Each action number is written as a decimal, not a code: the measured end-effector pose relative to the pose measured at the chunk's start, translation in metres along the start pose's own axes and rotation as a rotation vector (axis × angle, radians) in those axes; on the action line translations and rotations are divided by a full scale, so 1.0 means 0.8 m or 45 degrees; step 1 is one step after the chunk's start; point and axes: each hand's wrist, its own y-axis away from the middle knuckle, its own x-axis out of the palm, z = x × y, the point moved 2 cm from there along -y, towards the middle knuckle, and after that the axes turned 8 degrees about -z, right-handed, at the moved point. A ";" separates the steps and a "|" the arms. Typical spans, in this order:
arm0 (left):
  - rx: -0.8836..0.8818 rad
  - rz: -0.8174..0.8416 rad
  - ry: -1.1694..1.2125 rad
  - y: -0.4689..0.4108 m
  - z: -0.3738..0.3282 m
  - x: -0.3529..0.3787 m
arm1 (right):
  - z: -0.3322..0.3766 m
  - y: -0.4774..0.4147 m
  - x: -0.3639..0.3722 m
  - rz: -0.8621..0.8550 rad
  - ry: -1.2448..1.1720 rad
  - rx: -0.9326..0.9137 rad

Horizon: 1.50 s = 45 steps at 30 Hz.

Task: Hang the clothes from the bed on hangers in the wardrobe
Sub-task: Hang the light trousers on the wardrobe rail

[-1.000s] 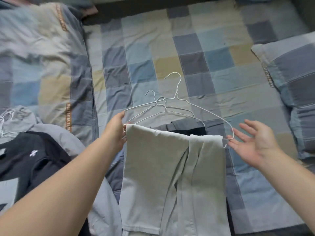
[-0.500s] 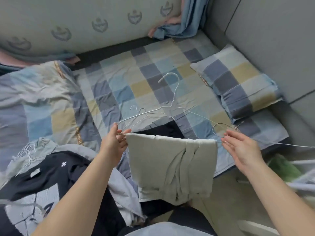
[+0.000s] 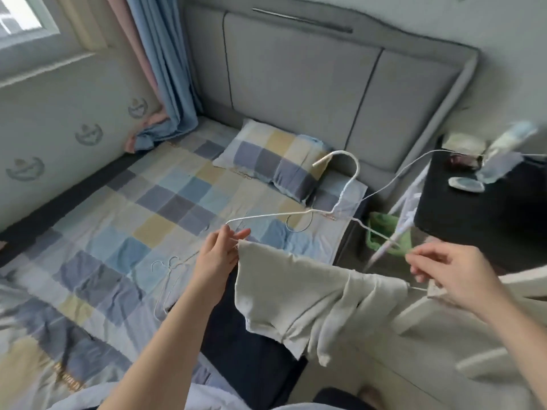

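i lifted the wire hanger (image 3: 357,170) off the bed (image 3: 118,217) to centre frame; grey trousers (image 3: 296,291) hung over its bar, left hand (image 3: 217,255) and right hand (image 3: 450,276) pinching its ends. ready to hang, i judged.

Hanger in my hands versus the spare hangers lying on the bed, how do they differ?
The held hanger is up in the air, pinched at its ends by the left hand and right hand; the spare hangers lie flat on the checked sheet, untouched. The held hanger carries a pale grey garment folded over its bar; the spare hangers are bare. Both are thin white wire.
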 end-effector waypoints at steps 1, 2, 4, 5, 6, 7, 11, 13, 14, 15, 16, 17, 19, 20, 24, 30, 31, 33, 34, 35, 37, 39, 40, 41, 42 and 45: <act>0.016 0.081 -0.049 0.004 -0.004 0.023 | 0.001 0.012 -0.016 0.010 0.022 0.008; 0.028 0.167 -0.086 0.009 -0.006 0.049 | 0.005 0.024 -0.031 0.016 0.030 0.009; 0.054 0.337 -0.158 0.025 -0.005 0.106 | 0.010 0.043 -0.056 0.005 0.015 -0.016; 0.080 0.425 -0.211 0.035 -0.001 0.136 | 0.012 0.050 -0.067 -0.012 -0.002 -0.035; 0.111 0.510 -0.264 0.047 0.004 0.166 | 0.013 0.056 -0.080 -0.027 -0.020 -0.053; 0.140 0.570 -0.310 0.059 0.010 0.194 | 0.011 0.063 -0.093 -0.040 -0.038 -0.065; 0.210 0.741 -0.418 0.111 0.034 0.295 | -0.028 0.097 -0.160 -0.097 -0.247 0.032; 0.195 0.865 -0.478 0.146 0.051 0.343 | -0.060 0.121 -0.203 -0.169 -0.369 0.135; 0.186 0.934 -0.502 0.164 0.062 0.365 | -0.077 0.134 -0.224 -0.207 -0.411 0.184; 0.168 1.004 -0.531 0.183 0.077 0.388 | -0.094 0.148 -0.246 -0.240 -0.429 0.223; 0.154 1.060 -0.561 0.203 0.091 0.410 | -0.110 0.162 -0.267 -0.269 -0.430 0.251; 0.145 1.103 -0.595 0.221 0.108 0.431 | -0.127 0.175 -0.288 -0.297 -0.420 0.281; 0.128 1.180 -0.640 0.262 0.137 0.474 | -0.162 0.200 -0.330 -0.369 -0.367 0.366; 0.126 1.202 -0.655 0.284 0.150 0.496 | -0.179 0.212 -0.353 -0.411 -0.321 0.427; 0.117 1.275 -0.716 0.376 0.195 0.575 | -0.237 0.257 -0.437 -0.546 -0.334 0.664; 0.029 1.448 -0.872 0.501 0.259 0.657 | -0.288 0.326 -0.552 -0.408 -0.900 0.554; 0.008 1.509 -0.902 0.521 0.266 0.668 | -0.297 0.338 -0.571 -0.427 -0.985 0.518; -0.040 1.631 -0.962 0.558 0.273 0.688 | -0.312 0.356 -0.609 -0.530 -1.203 0.460; -0.043 1.686 -0.982 0.575 0.274 0.699 | -0.316 0.363 -0.628 -0.593 -1.297 0.433; -0.042 1.729 -0.996 0.590 0.275 0.712 | -0.317 0.371 -0.647 -0.658 -1.360 0.402; -0.019 1.833 -1.017 0.618 0.274 0.739 | -0.316 0.382 -0.686 -0.778 -1.402 0.335; 0.028 1.977 -1.021 0.647 0.267 0.771 | -0.313 0.390 -0.725 -0.872 -1.421 0.248; 0.062 2.043 -1.022 0.660 0.262 0.789 | -0.311 0.392 -0.744 -0.912 -1.430 0.207; 0.094 2.103 -1.014 0.674 0.254 0.809 | -0.310 0.394 -0.764 -0.952 -1.428 0.169; 0.131 2.164 -0.999 0.688 0.245 0.829 | -0.308 0.395 -0.782 -0.995 -1.416 0.133; 0.240 2.343 -0.922 0.731 0.212 0.893 | -0.296 0.392 -0.838 -1.127 -1.353 0.045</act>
